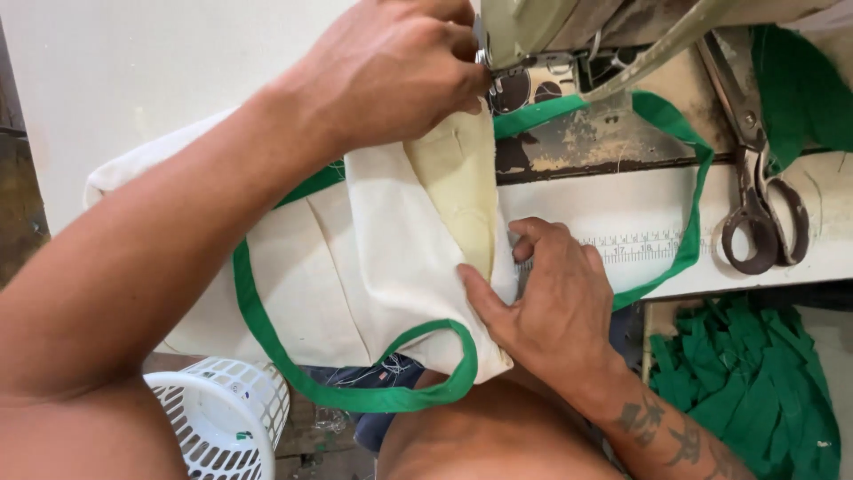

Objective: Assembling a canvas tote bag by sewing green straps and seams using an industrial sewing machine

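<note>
Two hands on one cream cotton cloth bag with green binding [373, 258]: your left hand [391, 71] pinches its edge at the olive sewing machine's needle [533, 27], your right hand [551, 302] presses spread fingers flat on its fold, so feeding seems in hand and steady guiding is what it calls for.

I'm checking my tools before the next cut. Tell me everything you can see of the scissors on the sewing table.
The scissors are large metal tailor's shears, dark and worn, rust-brown at the handles. They lie flat and closed on the white table, right of the sewing machine, blades pointing away, finger loops toward the near edge. Green fabric lies beside them on the right. Neither hand touches them.
</note>
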